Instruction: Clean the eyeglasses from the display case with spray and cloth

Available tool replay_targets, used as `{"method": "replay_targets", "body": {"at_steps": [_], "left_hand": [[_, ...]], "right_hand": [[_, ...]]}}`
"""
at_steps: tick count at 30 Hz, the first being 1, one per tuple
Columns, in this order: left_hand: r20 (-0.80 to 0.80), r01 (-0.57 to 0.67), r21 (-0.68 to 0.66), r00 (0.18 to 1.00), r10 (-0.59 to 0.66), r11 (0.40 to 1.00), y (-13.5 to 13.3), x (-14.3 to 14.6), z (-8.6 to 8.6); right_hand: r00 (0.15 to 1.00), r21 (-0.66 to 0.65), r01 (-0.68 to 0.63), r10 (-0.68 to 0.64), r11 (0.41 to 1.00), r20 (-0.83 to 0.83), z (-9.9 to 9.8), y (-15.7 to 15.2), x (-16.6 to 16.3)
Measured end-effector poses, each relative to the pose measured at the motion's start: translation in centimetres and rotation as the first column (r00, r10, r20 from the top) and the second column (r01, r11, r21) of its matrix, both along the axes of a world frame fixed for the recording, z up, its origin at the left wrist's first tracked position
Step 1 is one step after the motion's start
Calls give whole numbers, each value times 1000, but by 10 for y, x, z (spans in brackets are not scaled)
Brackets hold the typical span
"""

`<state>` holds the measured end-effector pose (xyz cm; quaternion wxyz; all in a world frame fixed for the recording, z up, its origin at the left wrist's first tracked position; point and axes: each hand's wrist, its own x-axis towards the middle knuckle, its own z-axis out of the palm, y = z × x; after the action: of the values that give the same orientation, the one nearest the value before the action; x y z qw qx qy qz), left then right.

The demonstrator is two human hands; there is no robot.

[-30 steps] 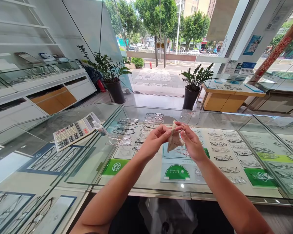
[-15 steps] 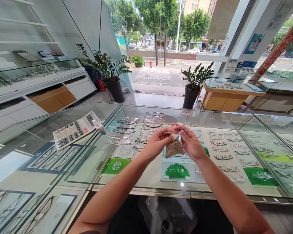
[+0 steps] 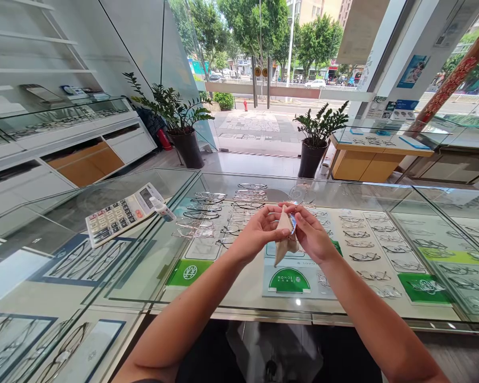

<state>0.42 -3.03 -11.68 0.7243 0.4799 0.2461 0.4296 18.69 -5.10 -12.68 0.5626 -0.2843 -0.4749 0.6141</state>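
My left hand [image 3: 256, 232] is closed on a beige cleaning cloth [image 3: 281, 249], with the thumb pressing it near a shiny bluish lens. The cloth hangs below the fingers in folds. My right hand [image 3: 314, 236] pinches a pair of glasses [image 3: 292, 223], of which mainly the lens shows between the hands; the rest of the frame is hidden by fingers and cloth. Both hands meet above the glass display counter [image 3: 239, 308]. Under the glass, beneath the hands, lies a green and white brand card [image 3: 289, 280].
On the counter's left side are a large calculator [image 3: 120, 215] and a small white bottle [image 3: 162, 209]. Rows of eyeglass frames [image 3: 365, 257] fill the case on both sides. Potted plants [image 3: 312, 159] stand by the glass doors beyond.
The cloth has shifted in my left fingers; it now stands up beside the lens and hangs narrower below. Both hands stay in nearly the same place.
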Motion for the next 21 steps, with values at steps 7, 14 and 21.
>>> {"method": "replay_targets", "body": {"at_steps": [7,14,21], "left_hand": [[34,31,-72,999,-28,997,0,2,-1],[78,-6,-108,997,14,994,-3,3,5],[45,21,-164,999,-14,986,-1,5,-1]], "right_hand": [[999,-9,-41,41,999,26,0,-2,0],[1000,32,-15,15,999,-1,1,0,-2],[1000,-10,-3,3,1000,6,-2,-2,-2]]}}
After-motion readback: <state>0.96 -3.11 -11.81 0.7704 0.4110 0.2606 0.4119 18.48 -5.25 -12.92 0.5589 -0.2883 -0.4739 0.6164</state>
